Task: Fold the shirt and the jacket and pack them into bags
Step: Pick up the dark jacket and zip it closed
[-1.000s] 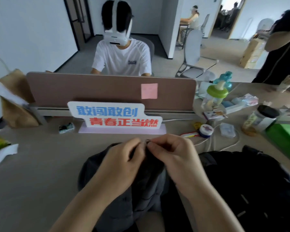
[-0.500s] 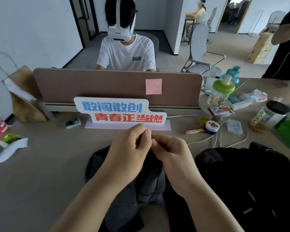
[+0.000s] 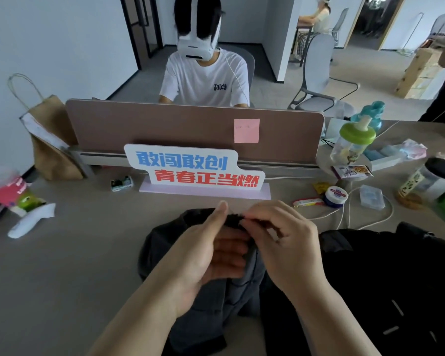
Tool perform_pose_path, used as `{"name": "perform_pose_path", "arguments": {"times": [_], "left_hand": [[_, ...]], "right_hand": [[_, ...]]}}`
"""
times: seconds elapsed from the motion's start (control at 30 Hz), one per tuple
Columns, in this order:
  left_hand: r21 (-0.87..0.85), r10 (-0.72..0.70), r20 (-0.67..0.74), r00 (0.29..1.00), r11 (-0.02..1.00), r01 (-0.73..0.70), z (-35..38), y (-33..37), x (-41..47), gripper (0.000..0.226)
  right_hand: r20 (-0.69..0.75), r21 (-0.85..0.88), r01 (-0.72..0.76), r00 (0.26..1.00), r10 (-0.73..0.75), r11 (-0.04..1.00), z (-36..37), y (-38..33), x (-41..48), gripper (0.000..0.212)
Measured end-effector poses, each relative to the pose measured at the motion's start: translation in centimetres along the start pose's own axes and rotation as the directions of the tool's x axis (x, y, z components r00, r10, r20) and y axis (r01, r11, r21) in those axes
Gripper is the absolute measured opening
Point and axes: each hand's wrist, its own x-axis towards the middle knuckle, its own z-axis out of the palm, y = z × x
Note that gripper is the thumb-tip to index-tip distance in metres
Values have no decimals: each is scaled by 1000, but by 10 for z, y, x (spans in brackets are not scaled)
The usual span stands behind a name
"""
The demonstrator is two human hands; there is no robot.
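Observation:
A dark grey garment [image 3: 211, 301] lies bunched on the desk in front of me. My left hand [image 3: 211, 250] holds its top edge, thumb up and fingers curled behind the cloth. My right hand [image 3: 280, 240] pinches the same dark edge just to the right, fingertips close to my left thumb. A black garment or bag [image 3: 385, 286] lies spread on the desk at the right, touching my right forearm. A brown paper bag [image 3: 49, 140] with a cord handle stands at the back left against the divider.
A sign with blue and red characters [image 3: 195, 170] stands just beyond my hands before a brown divider [image 3: 190, 129]. Bottles, a jar [image 3: 432, 178], a small tin [image 3: 335, 196] and white cables [image 3: 350, 214] crowd the right. A white device [image 3: 28, 222] and packets lie left. A person sits opposite.
My hands have shifted slightly right and parted a little along the garment's top edge; my left hand has turned so its fingers show behind the cloth.

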Motion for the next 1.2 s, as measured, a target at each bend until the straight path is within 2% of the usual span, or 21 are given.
{"name": "perform_pose_path", "arguments": {"times": [0.03, 0.1, 0.2, 0.27, 0.47, 0.57, 0.73, 0.87, 1.0, 1.1, 1.2], "left_hand": [[-22, 37, -14, 999, 999, -37, 2, 0, 1, 53], [-53, 90, -31, 995, 994, -91, 2, -3, 4, 44], [-78, 76, -6, 997, 994, -77, -1, -9, 3, 35], [-101, 72, 2, 997, 992, -72, -3, -11, 2, 36], [-128, 78, -3, 997, 989, -78, -5, -11, 0, 42], [-32, 73, 12, 997, 997, -72, -5, -14, -1, 46], [191, 79, -59, 995, 979, -66, -6, -20, 0, 34], [332, 84, -102, 991, 942, -45, -9, -24, 3, 30], [400, 81, -132, 988, 916, -22, -14, -30, 3, 33], [479, 12, -139, 990, 876, 56, -26, -31, 5, 32], [530, -138, -172, 975, 822, 210, -45, -32, 13, 29]], "right_hand": [[31, -7, 44, 999, -43, 999, 2, 1, -2, 12], [74, 35, 23, 997, -26, 999, 2, 2, -5, 13], [93, 104, -183, 980, 174, 978, -1, 4, -7, 11], [122, 87, -276, 956, 265, 957, -1, 7, -7, 13], [252, 77, -344, 915, 315, 936, -1, 4, -6, 13], [292, 93, -430, 874, 388, 898, -2, 3, -3, 6], [340, 26, -494, 822, 457, 869, 3, 4, -1, 17], [279, 2, -610, 761, 586, 792, 15, 17, 0, 23], [209, -51, -684, 705, 677, 728, 24, 41, 13, 18], [203, -79, -684, 701, 683, 725, 31, 51, 25, 14], [239, -108, -623, 740, 628, 775, 36, 47, 32, 12]]}}
